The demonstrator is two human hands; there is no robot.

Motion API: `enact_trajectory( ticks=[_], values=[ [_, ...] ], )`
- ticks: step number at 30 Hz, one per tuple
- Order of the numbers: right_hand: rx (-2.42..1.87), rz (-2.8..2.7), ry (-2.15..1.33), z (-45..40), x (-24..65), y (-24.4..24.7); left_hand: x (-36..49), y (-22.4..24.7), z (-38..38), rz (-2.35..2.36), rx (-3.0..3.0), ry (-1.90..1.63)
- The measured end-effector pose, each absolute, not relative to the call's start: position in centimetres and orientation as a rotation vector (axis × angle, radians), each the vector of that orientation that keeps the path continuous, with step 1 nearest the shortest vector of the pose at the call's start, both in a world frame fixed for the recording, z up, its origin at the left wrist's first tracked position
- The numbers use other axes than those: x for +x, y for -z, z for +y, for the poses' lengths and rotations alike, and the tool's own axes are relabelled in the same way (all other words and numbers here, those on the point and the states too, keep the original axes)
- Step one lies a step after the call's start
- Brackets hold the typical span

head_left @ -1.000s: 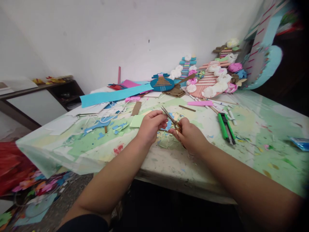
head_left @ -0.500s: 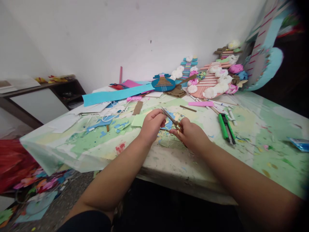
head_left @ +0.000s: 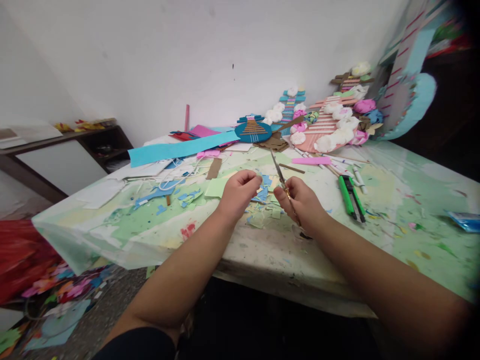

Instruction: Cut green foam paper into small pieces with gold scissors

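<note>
You grip gold-handled scissors (head_left: 282,181) in your closed right hand (head_left: 306,206), left of the green cutter (head_left: 351,200); farther left of it, your left hand (head_left: 239,193) curls, fingertips together (whether holding anything, impossible to tell).

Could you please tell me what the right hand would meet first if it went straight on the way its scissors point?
Probably the brown pieces beyond the tips of the scissors in the right hand, though depth is unclear here.
</note>
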State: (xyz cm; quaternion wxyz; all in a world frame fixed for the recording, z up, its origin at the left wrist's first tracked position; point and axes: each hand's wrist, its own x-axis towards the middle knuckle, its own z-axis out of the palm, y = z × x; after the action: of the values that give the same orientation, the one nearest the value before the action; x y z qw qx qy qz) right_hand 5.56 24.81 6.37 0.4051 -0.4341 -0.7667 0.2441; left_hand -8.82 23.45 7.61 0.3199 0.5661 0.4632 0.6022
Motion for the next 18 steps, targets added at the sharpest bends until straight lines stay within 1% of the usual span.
enact_trajectory(
  ticks=[4,6,12,18],
  values=[
    [-0.771,-1.824,-0.921,24.48,5.41,-6.79,-8.52,-7.39,23.63,1.299,1.553,-1.404],
    [-0.724,-1.780,-0.996,24.48,5.26,-6.91,-8.42,-7.32,23.69,1.326,1.588,-1.340],
    [-0.848,-1.615,-0.960,25.11,5.10,-6.67,-8.51,-7.37,23.63,1.440,1.680,-1.233],
    [-0.858,-1.632,-1.030,25.34,5.25,-6.61,-8.63,-7.36,23.49,1.409,1.751,-1.161]
  ],
)
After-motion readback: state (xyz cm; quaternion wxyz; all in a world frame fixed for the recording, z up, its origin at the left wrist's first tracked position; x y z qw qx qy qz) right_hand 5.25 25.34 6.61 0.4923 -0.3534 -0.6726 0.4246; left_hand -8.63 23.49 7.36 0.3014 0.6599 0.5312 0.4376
